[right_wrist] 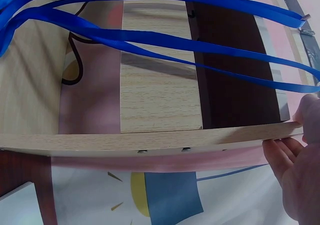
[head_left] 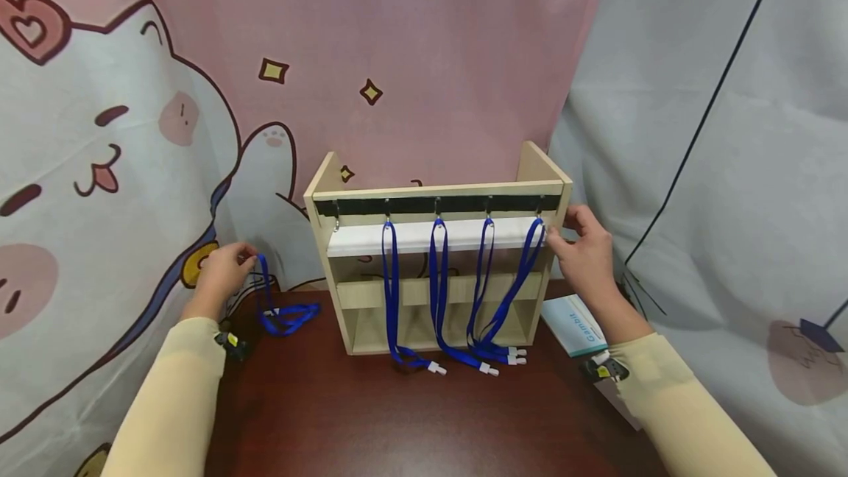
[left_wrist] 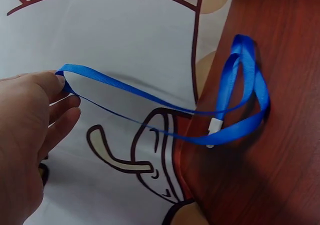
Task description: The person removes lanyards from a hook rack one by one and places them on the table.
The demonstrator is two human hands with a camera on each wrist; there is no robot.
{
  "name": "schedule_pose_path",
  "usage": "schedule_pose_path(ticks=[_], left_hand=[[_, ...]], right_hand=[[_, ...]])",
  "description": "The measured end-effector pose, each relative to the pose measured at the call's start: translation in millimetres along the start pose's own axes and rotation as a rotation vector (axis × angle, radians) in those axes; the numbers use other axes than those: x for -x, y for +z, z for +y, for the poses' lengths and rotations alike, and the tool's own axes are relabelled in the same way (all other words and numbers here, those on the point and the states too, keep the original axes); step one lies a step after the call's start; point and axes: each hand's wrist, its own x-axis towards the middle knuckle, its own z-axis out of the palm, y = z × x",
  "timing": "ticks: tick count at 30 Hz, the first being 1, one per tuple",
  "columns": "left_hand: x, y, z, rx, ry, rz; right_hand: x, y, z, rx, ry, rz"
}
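Observation:
In the head view my left hand (head_left: 225, 271) pinches the loop end of a blue lanyard (left_wrist: 242, 130). The left wrist view shows its strap stretched from the fingertips to the dark red table, where the rest lies coiled around a white clip (left_wrist: 215, 125). My right hand (head_left: 589, 249) grips the right side panel of a light wooden rack (head_left: 361, 294), thumb at the front and fingers on the outer side. Several blue lanyards (head_left: 437, 278) hang from metal hooks on the rack's black strip (head_left: 414, 206), their white clips on the table. The leftmost hook (head_left: 336, 212) carries no lanyard.
A white and teal box marked Gambit (head_left: 573, 322) lies right of the rack, below my right forearm. A white strip (head_left: 351, 240) runs across the rack under the hooks. Behind stands a printed pink and white cloth (head_left: 457, 79). The table (head_left: 411, 425) extends toward me.

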Motion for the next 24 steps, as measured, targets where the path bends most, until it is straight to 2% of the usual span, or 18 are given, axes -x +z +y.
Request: schedule_pose_path(ticks=[15,24], left_hand=[[9.6,33.1,1.7,0.024,0.043,-0.008],[16.8,57.4,-3.5,0.070,0.010,-0.039]], right_hand=[[-0.4,1,-1,0.016,0.002,0.004],[-0.3,1,-1,0.013,0.000,0.006]])
